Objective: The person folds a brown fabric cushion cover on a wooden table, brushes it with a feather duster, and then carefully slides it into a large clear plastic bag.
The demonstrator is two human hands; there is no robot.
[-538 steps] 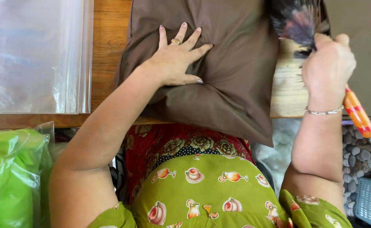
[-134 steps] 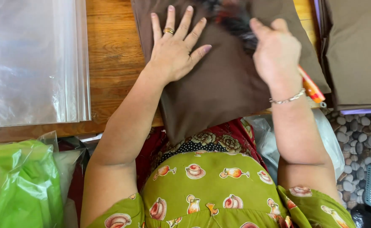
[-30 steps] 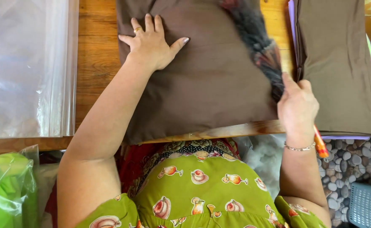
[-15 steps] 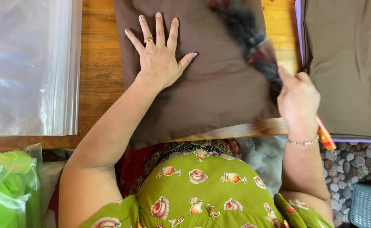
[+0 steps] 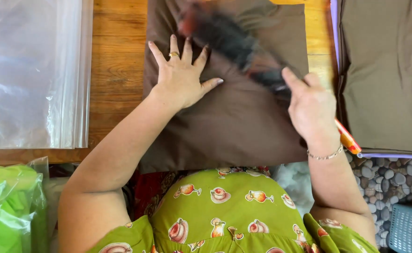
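At centre frame I have my left hand (image 5: 182, 77) pressed flat, fingers spread wide, on the folded brown cloth (image 5: 229, 122) lying on the wooden table (image 5: 117, 56), while my right hand (image 5: 311, 110) is closed around a dark feather duster (image 5: 234, 40), blurred across the cloth's upper part.

Single head view, steeply down, close over wooden table (image 5: 117, 70).

Showing two hands: left hand (image 5: 181, 79), right hand (image 5: 311, 110). One dark feather duster (image 5: 234, 42), one flat brown fabric piece (image 5: 234, 126), one brown fabric stack (image 5: 384, 79), one clear plastic-bag stack (image 5: 30, 70), one green bag bundle (image 5: 9, 206).
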